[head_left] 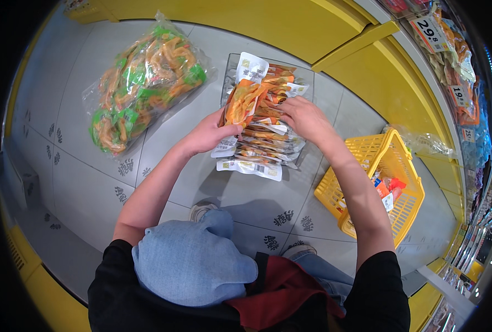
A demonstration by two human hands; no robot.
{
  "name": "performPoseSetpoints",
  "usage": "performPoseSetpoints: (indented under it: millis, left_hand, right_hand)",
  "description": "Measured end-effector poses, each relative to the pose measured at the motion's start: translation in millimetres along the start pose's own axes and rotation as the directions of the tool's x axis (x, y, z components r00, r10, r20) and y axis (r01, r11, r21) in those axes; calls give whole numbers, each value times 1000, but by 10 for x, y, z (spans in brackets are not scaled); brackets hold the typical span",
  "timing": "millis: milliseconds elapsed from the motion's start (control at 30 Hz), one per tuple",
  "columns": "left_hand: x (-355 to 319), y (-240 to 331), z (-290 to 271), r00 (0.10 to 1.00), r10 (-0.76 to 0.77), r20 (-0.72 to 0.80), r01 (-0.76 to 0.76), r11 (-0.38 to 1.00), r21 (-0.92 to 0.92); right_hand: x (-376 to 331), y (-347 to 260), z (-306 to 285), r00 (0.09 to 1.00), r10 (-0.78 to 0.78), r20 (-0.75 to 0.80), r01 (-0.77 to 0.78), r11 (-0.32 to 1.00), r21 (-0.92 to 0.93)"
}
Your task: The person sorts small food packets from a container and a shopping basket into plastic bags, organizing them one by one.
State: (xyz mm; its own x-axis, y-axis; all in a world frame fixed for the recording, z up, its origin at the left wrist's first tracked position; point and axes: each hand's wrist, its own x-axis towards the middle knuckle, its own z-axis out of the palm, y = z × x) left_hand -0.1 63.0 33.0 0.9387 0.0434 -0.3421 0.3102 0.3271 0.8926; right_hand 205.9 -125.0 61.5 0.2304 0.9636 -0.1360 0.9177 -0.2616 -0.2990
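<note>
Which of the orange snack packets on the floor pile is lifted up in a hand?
The orange snack packet at the pile's left edge: the left hand holds it raised and tilted, while the other packets lie flat.

The floor (91,182) consists of large grey tiles, several bearing small dark printed markings near their corners. Resting directly on the floor:

- Far left: a large clear plastic bag (143,80) filled with green-and-orange snack packets.
- Far centre: a clear plastic tray (230,69) carrying a stack of orange snack packets (262,141).
- Right: a yellow plastic shopping basket (381,182), tilted, containing a few packaged items.

A yellow shelf base (290,27) borders the floor at the far side.
</note>
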Motion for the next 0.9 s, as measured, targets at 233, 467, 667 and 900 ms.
performPoseSetpoints:
  millis: [233, 467, 667, 900]
  left_hand:
    - [-27, -53, -7, 998, -8, -63, 0, 993, -122]
    - [-79, 1, 96, 994, -13, -105, -17, 960, -279]
    - [-220, 132, 247, 980, -41, -195, -77, 825, -560]
    - [-337, 180, 324, 942, -300, 148, 305, 952, -14]
  right_hand:
    - [26, -115, -29, 993, 109, 40, -114, 985, 130]
    - [49, -130, 155, 987, 163, -12, -162, 985, 53]
    - [-129, -572, -264, 890, 452, -54, -297, 667, 684]
    - [-448, -944, -607, 973, -122, -194, 107, 990, -88]
